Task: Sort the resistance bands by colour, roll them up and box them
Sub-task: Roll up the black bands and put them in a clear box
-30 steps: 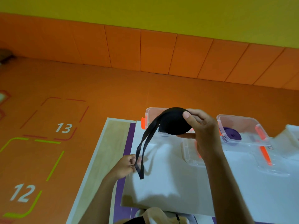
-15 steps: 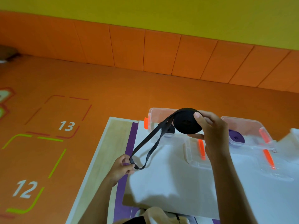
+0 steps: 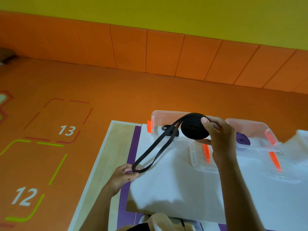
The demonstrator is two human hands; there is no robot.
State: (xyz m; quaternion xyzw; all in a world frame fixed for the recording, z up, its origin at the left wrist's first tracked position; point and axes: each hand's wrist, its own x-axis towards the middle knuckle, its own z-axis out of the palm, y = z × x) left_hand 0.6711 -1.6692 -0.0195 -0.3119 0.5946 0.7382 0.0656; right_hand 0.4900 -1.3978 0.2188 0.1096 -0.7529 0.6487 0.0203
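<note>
My right hand grips a rolled black resistance band in the air above the table. Its loose end runs down and left as a loop, and my left hand pinches the loop's far end. Behind the roll stands a clear box with an orange clip, and another black band lies inside it. A second clear box to the right holds a rolled purple band.
White sheet covers the table, with a purple strip and pale wood edge to the left. Clear lids with orange clips lie on the sheet near the boxes. Orange floor with painted numbers lies beyond.
The band's loose end was pulled out straighter down to the left, my left hand shifting lower, and the roll turned edge-on to face-on in my right hand.
</note>
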